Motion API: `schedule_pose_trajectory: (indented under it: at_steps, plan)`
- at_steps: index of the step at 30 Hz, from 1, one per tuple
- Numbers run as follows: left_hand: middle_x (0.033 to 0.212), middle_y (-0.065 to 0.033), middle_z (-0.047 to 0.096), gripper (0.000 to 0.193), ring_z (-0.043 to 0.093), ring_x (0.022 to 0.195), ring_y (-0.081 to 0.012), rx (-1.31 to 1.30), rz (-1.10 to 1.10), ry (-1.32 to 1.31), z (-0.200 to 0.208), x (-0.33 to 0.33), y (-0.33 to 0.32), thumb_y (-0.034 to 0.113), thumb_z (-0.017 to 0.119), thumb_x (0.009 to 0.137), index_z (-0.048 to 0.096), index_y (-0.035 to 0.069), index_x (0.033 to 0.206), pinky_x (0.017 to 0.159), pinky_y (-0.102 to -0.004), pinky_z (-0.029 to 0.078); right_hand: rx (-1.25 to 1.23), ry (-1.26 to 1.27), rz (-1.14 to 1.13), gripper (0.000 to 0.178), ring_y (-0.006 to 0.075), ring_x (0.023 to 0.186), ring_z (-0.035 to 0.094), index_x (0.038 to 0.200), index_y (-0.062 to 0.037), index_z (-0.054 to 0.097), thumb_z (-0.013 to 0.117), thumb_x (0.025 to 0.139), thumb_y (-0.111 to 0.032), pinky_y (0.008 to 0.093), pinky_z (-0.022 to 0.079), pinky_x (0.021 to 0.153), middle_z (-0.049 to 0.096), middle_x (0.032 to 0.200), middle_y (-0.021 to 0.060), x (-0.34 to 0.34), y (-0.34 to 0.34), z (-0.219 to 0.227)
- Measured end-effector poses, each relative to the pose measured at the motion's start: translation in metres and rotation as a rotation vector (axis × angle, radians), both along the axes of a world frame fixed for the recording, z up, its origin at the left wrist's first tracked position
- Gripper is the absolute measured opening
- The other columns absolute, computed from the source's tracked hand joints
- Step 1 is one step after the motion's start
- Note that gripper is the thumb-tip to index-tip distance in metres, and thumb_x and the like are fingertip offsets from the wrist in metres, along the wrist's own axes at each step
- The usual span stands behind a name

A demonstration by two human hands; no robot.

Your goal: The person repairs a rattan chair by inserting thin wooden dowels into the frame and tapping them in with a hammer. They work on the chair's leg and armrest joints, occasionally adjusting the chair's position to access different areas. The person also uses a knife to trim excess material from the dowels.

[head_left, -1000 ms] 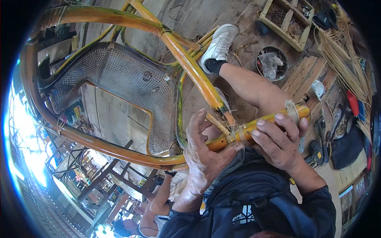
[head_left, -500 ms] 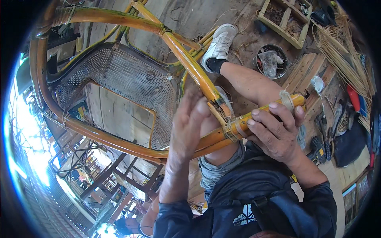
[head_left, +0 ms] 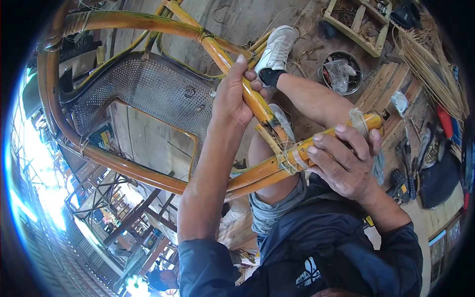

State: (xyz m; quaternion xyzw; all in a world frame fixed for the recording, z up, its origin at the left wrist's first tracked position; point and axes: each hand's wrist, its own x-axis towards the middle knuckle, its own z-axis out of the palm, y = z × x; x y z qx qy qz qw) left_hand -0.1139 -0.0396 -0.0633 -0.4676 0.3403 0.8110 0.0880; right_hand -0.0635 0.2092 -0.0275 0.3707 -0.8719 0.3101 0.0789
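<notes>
A glossy orange-yellow rattan chair frame lies across my lap, with a perforated cane-webbed panel inside it. My left hand is wrapped round the slanting pole, above a dark, split patch. My right hand grips the end of the paired lower poles, fingers over the top and just short of a pale wrapped band. Between the hands, the slanting pole meets the lower poles at a joint bound with thin strips. Loose strip ends stick out there.
A divided wooden box and a metal bowl holding a plastic bag stand beyond my right leg. At right lie bundled rattan strips, wooden slats, gloves and a red-handled tool. Dark furniture frames stand at left.
My left hand has moved up from beside the lower poles and closed round the slanting pole. My right hand keeps its grip on the pole end.
</notes>
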Motion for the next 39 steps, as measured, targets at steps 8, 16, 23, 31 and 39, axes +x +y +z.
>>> schedule_pose_trajectory:
  at_steps: [8, 16, 23, 31, 39]
  plan:
    - [0.069, 0.0040, 0.047, 0.019, 0.047, 0.054, -0.0089, 0.079, 0.031, 0.053, -0.004, 0.003, -0.001, 0.023, 0.062, 0.088, 0.047, 0.013, 0.085, 0.052, -0.0296, 0.042, 0.029, 0.018, 0.045, 0.044, 0.0220, 0.117, 0.045, 0.110, -0.0223, 0.061, 0.075, 0.069, -0.033, 0.0477, 0.009, 0.111, 0.060, 0.116, -0.0049, -0.001, 0.003, -0.001]
    - [0.068, 0.0004, 0.047, 0.022, 0.047, 0.053, -0.0114, 0.031, 0.032, 0.109, -0.015, 0.002, -0.003, 0.024, 0.062, 0.087, 0.044, 0.011, 0.088, 0.050, -0.0311, 0.045, 0.010, 0.036, 0.044, 0.047, 0.0196, 0.116, 0.048, 0.112, -0.0226, 0.061, 0.075, 0.068, -0.033, 0.0457, 0.011, 0.112, 0.060, 0.115, -0.0072, -0.005, 0.000, -0.001]
    - [0.069, 0.0018, 0.047, 0.022, 0.048, 0.055, -0.0098, -0.036, 0.022, 0.092, -0.010, 0.003, 0.003, 0.027, 0.061, 0.089, 0.045, 0.012, 0.086, 0.050, -0.0285, 0.045, 0.053, 0.049, 0.059, 0.052, 0.0203, 0.118, 0.047, 0.114, -0.0225, 0.059, 0.076, 0.066, -0.031, 0.0457, 0.011, 0.112, 0.058, 0.119, -0.0056, -0.003, 0.001, 0.001]
    - [0.068, 0.0009, 0.047, 0.022, 0.048, 0.055, -0.0105, -0.046, 0.007, 0.127, -0.013, 0.004, 0.003, 0.027, 0.062, 0.089, 0.047, 0.011, 0.084, 0.050, -0.0292, 0.045, 0.080, 0.029, 0.083, 0.048, 0.0219, 0.121, 0.044, 0.112, -0.0201, 0.061, 0.076, 0.067, -0.031, 0.0460, 0.009, 0.112, 0.057, 0.121, -0.0037, -0.004, 0.003, 0.003]
    - [0.066, -0.0003, 0.046, 0.024, 0.048, 0.054, -0.0113, -0.057, 0.001, 0.111, -0.011, 0.002, 0.003, 0.026, 0.063, 0.088, 0.047, 0.010, 0.082, 0.049, -0.0292, 0.045, 0.068, 0.032, 0.082, 0.046, 0.0224, 0.120, 0.044, 0.113, -0.0187, 0.060, 0.073, 0.070, -0.030, 0.0464, 0.011, 0.111, 0.057, 0.121, -0.0030, -0.003, 0.001, 0.005]
